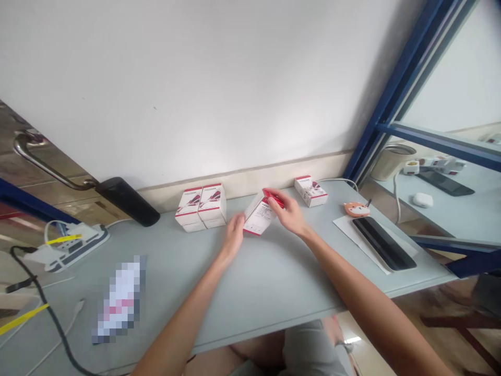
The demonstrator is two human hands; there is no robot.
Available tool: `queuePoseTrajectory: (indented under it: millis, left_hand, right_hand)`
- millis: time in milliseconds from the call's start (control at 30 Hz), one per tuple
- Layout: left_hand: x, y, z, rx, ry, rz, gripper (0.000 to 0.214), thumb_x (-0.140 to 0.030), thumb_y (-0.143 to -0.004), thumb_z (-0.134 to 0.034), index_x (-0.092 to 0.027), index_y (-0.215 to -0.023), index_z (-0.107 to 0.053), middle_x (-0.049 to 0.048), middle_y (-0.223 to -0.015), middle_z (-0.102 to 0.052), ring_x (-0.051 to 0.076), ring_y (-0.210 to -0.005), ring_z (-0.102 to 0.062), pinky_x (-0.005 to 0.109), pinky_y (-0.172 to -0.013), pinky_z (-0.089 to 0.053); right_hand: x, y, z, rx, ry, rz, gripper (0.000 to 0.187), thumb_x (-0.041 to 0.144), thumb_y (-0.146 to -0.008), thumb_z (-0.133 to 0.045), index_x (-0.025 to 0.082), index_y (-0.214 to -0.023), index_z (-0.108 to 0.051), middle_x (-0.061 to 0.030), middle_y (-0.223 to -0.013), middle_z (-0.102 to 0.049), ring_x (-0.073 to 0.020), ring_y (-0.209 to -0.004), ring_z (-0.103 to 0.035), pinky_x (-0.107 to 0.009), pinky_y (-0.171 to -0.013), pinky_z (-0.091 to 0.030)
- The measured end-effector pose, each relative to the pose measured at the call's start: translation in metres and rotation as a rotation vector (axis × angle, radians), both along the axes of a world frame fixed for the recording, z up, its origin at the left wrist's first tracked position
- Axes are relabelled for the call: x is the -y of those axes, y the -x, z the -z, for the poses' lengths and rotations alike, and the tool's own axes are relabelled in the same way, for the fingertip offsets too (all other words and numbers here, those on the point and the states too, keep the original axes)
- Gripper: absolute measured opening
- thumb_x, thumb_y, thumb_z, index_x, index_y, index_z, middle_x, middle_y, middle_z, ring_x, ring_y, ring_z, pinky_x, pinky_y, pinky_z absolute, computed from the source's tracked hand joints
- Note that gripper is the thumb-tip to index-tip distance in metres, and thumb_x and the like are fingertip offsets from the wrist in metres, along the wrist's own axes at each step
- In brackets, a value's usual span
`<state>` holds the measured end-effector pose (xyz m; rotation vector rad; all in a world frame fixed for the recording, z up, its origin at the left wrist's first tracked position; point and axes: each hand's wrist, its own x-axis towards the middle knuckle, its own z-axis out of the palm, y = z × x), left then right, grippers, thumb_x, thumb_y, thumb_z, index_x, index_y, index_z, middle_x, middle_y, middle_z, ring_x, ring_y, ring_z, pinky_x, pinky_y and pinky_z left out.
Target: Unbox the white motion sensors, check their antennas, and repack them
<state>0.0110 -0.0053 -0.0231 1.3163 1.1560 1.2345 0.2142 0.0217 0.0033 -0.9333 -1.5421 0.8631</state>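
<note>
Both my hands hold one white and red carton (259, 215) above the pale grey table (274, 282), near its back edge. My right hand (288, 213) grips the carton's upper right end, fingers curled over its red top. My left hand (234, 235) is closed on the carton's lower left corner. A stack of matching white and red cartons (201, 207) stands just left of it against the wall. A single matching carton (310, 190) lies to the right at the back.
A black phone (384, 242) lies on a white sheet at the right, with a small orange figure (356, 209) behind it. A white power strip (68, 243) with cables sits at the left. A black cylinder (126, 201) leans near the wall. A blurred-out item (119, 300) lies front left.
</note>
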Motion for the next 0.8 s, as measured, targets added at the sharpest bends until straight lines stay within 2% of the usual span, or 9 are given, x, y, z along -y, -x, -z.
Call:
queuePoseTrajectory:
  millis: [133, 233, 300, 367, 433, 533, 633, 700, 800]
  left_hand:
    - [0.011, 0.001, 0.009, -0.151, -0.226, 0.000, 0.084, -0.054, -0.089, -0.081, -0.028, -0.160, -0.043, 0.0130, -0.167, -0.046, 0.033, -0.155, -0.044, 0.051, -0.130, -0.035]
    - [0.023, -0.003, 0.018, -0.316, -0.418, 0.090, 0.095, -0.040, -0.091, -0.082, -0.033, -0.167, -0.026, 0.0150, -0.165, -0.047, 0.034, -0.147, -0.055, 0.050, -0.119, -0.051]
    - [0.030, -0.007, 0.025, -0.361, -0.563, 0.106, 0.094, -0.031, -0.095, -0.078, -0.035, -0.168, -0.020, 0.0162, -0.155, -0.055, 0.031, -0.135, -0.065, 0.047, -0.108, -0.060]
    - [0.036, -0.010, 0.027, -0.421, -0.730, 0.142, 0.090, -0.021, -0.096, -0.076, -0.038, -0.166, -0.022, 0.0154, -0.149, -0.055, 0.029, -0.130, -0.067, 0.044, -0.099, -0.065]
    - [0.040, -0.010, 0.023, -0.511, -0.847, 0.168, 0.082, -0.014, -0.094, -0.074, -0.041, -0.159, -0.032, 0.0145, -0.153, -0.046, 0.029, -0.133, -0.065, 0.040, -0.090, -0.068]
    - [0.042, -0.006, 0.008, -0.658, -0.934, 0.097, 0.069, -0.012, -0.090, -0.078, -0.038, -0.145, -0.047, 0.0139, -0.155, -0.034, 0.032, -0.141, -0.057, 0.043, -0.092, -0.068]
    - [0.042, 0.003, -0.008, -0.740, -1.049, 0.022, 0.064, -0.016, -0.085, -0.084, -0.033, -0.136, -0.049, 0.0141, -0.149, -0.042, 0.036, -0.144, -0.051, 0.058, -0.107, -0.060]
    - [0.040, 0.009, -0.015, -0.745, -1.068, 0.038, 0.066, -0.017, -0.084, -0.085, -0.032, -0.135, -0.048, 0.0135, -0.144, -0.049, 0.034, -0.139, -0.055, 0.059, -0.110, -0.057]
    - [0.037, 0.016, -0.018, -0.724, -0.983, -0.025, 0.061, -0.017, -0.084, -0.086, -0.030, -0.135, -0.054, 0.0116, -0.134, -0.052, 0.030, -0.127, -0.060, 0.051, -0.107, -0.059]
  right_hand:
    - [0.011, -0.002, -0.011, 0.146, -0.114, -0.006, 0.038, 0.048, -0.096, -0.070, 0.026, -0.126, -0.076, -0.0073, -0.120, -0.077, -0.0258, -0.107, -0.072, -0.041, -0.100, -0.056]
    - [0.021, -0.002, -0.023, 0.176, -0.052, -0.135, 0.032, 0.050, -0.097, -0.067, 0.024, -0.112, -0.079, -0.0050, -0.104, -0.078, -0.0234, -0.093, -0.071, -0.036, -0.088, -0.056]
    - [0.023, -0.004, -0.028, 0.113, 0.020, -0.090, 0.042, 0.056, -0.101, -0.060, 0.021, -0.088, -0.077, -0.0033, -0.085, -0.074, -0.0207, -0.080, -0.067, -0.032, -0.076, -0.053]
    - [0.022, -0.005, -0.031, 0.008, 0.089, 0.019, 0.049, 0.061, -0.101, -0.057, 0.020, -0.078, -0.071, -0.0011, -0.073, -0.067, -0.0173, -0.069, -0.060, -0.030, -0.064, -0.047]
    - [0.020, -0.004, -0.029, -0.098, 0.159, 0.070, 0.041, 0.061, -0.096, -0.066, 0.021, -0.087, -0.072, 0.0005, -0.075, -0.067, -0.0155, -0.066, -0.058, -0.028, -0.061, -0.043]
    - [0.018, 0.001, -0.024, -0.201, 0.352, -0.082, 0.037, 0.057, -0.089, -0.077, 0.025, -0.106, -0.072, 0.0003, -0.089, -0.072, -0.0157, -0.071, -0.062, -0.027, -0.064, -0.046]
    - [0.015, 0.005, -0.020, -0.165, 0.468, -0.193, 0.038, 0.057, -0.090, -0.074, 0.025, -0.110, -0.072, -0.0022, -0.096, -0.073, -0.0186, -0.077, -0.065, -0.030, -0.068, -0.051]
    - [0.010, 0.001, -0.019, -0.006, 0.312, -0.005, 0.033, 0.054, -0.095, -0.067, 0.024, -0.108, -0.073, -0.0053, -0.099, -0.072, -0.0215, -0.081, -0.065, -0.035, -0.074, -0.053]
    - [-0.004, -0.026, -0.016, 0.357, -0.100, 0.485, 0.028, 0.042, -0.103, -0.055, 0.023, -0.109, -0.074, -0.0118, -0.113, -0.071, -0.0288, -0.104, -0.064, -0.045, -0.100, -0.050]
